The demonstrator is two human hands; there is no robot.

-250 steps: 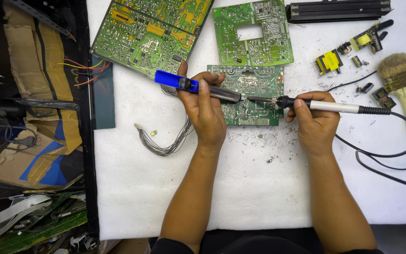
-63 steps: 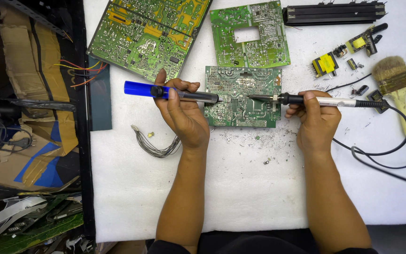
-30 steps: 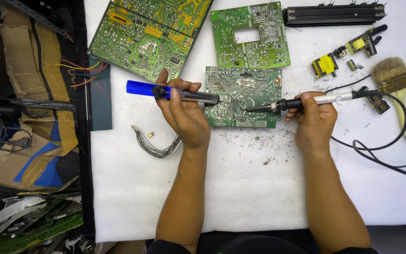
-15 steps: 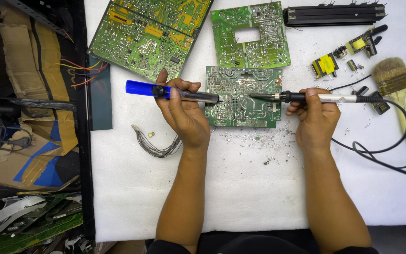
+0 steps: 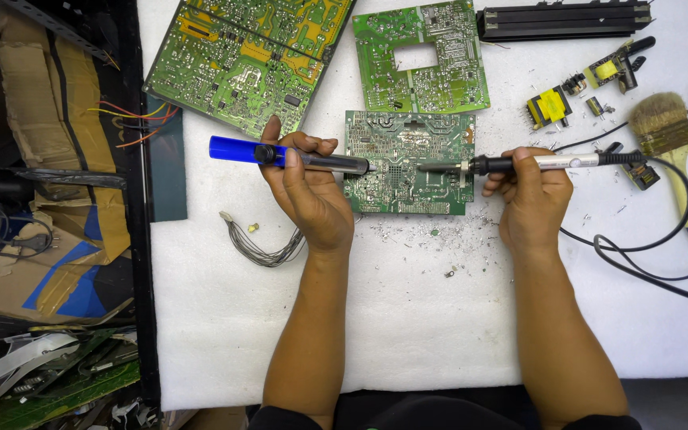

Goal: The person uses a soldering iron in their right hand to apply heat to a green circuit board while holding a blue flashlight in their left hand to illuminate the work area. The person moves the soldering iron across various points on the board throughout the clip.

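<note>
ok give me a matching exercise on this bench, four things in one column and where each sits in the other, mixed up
Things:
1. desoldering pump
2. soldering iron
3. brush
4. wire bundle

Places:
A. lying at the right edge of the white mat
B. in the left hand
C. on the mat left of the left wrist
D. in the right hand

Pairs: 1-B, 2-D, 3-A, 4-C

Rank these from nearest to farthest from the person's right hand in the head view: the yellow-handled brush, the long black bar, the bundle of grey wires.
From the right hand:
1. Yellow-handled brush, on the white mat just to its right.
2. Long black bar, at the mat's top edge, above the hand.
3. Bundle of grey wires, far across to the left, beyond the left hand.
</note>
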